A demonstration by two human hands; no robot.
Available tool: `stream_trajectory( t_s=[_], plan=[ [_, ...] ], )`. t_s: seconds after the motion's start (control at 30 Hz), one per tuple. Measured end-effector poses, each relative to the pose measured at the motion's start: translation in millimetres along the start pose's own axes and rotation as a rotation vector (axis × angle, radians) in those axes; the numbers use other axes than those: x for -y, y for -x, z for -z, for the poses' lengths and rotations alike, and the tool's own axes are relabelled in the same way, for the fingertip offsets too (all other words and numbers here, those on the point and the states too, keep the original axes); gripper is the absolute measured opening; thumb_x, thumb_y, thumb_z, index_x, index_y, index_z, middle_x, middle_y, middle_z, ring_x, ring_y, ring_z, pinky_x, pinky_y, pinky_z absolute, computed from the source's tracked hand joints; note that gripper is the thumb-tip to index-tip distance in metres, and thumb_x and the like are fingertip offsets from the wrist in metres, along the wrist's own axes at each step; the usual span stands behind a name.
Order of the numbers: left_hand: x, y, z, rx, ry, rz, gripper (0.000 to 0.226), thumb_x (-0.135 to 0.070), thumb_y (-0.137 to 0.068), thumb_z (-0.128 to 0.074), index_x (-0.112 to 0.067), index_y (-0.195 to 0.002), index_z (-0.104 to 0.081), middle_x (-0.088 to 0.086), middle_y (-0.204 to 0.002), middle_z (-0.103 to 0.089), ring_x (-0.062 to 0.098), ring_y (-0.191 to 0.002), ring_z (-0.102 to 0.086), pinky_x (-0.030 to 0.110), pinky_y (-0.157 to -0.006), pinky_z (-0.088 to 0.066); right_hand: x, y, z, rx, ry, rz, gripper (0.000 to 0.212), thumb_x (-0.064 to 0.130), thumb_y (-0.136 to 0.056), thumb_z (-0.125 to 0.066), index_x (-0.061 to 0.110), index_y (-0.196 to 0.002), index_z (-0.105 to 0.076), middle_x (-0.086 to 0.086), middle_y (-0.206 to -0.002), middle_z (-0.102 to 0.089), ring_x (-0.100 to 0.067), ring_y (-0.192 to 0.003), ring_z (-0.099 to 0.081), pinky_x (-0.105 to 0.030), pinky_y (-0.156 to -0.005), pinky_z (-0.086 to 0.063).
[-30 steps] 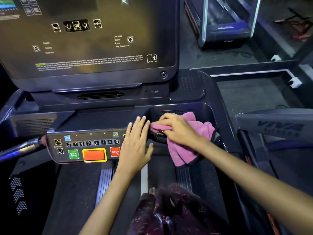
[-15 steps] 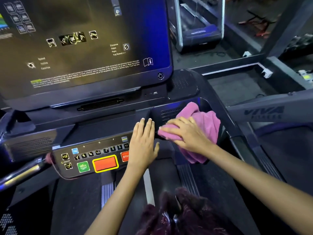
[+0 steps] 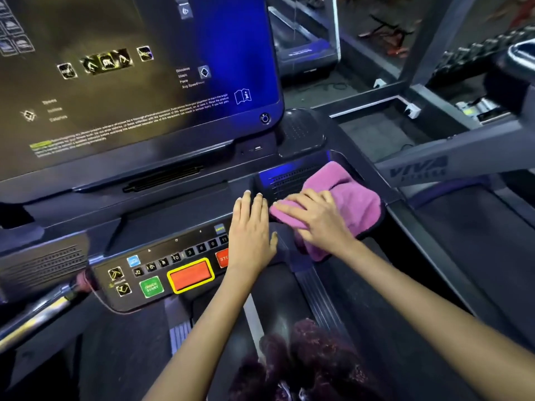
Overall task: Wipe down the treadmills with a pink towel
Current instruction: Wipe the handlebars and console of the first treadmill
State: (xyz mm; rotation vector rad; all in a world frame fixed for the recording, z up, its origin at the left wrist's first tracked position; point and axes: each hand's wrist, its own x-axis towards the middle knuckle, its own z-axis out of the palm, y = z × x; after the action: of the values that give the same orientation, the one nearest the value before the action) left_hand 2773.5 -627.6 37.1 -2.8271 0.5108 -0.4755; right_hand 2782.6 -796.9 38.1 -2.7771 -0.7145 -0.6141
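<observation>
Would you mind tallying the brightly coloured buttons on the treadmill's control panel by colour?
Green: 1, the quick start button
Orange with a yellow border: 1, the large button
Red: 1, the stop button, partly covered by the left hand
Light blue: 1, the small button
Total: 4

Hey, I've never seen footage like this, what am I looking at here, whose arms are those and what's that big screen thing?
This is one picture from a camera worn on a person's head, looking down at their own arms. They stand on a treadmill; the big dark screen is its display, with a button panel below. The right hand presses a pink towel flat onto the console's right side. The left hand rests open on the panel's right end, partly covering the red stop button.
</observation>
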Motion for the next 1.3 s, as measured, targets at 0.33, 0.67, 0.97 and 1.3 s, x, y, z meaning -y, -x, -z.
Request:
stream_trajectory(
  t_s=[0.33,0.67,0.97,1.3],
  plan=[
    [1,1,2,-0.023,0.036,0.004,0.076,-0.046,-0.063,-0.073,0.001,-0.120,-0.060,0.012,-0.124,-0.061,0.033,-0.124,-0.049,0.044,-0.106,-0.036,35,-9,-11,-0.097,0.044,-0.457,0.043,0.030,-0.074,-0.041,0.024,-0.105,-0.069,-0.003,-0.085,-0.063,-0.027,-0.079,-0.057,-0.038,-0.067,-0.045],
    [-5,-2,1,-0.036,0.133,0.058,0.072,-0.035,-0.060,-0.078,0.006,-0.116,-0.060,0.017,-0.119,-0.061,0.038,-0.122,-0.050,0.045,-0.106,-0.023,-12,36,0,-0.260,-0.043,-0.684,0.028,0.004,-0.070,-0.070,0.017,-0.095,-0.071,-0.011,-0.083,-0.055,-0.032,-0.067,-0.057,-0.041,-0.052,-0.052],
    [-3,-3,-6,-0.079,0.165,0.026,0.070,-0.027,-0.061,-0.078,0.009,-0.117,-0.057,0.021,-0.119,-0.059,0.038,-0.124,-0.039,0.045,-0.107,-0.021,51,6,-17,-0.308,-0.168,-0.561,0.029,0.011,-0.071,-0.069,0.016,-0.097,-0.057,-0.008,-0.082,-0.053,-0.026,-0.067,-0.055,-0.030,-0.049,-0.042],
    [-2,-1,-6,-0.058,0.173,0.010,0.073,-0.032,-0.060,-0.077,0.009,-0.118,-0.057,0.020,-0.118,-0.058,0.040,-0.122,-0.047,0.045,-0.107,-0.021,11,41,-19,-0.465,-0.196,-1.059,0.016,0.019,-0.087,-0.063,0.004,-0.088,-0.059,-0.017,-0.089,-0.052,-0.036,-0.066,-0.058,-0.037,-0.051,-0.043]
  ],
)
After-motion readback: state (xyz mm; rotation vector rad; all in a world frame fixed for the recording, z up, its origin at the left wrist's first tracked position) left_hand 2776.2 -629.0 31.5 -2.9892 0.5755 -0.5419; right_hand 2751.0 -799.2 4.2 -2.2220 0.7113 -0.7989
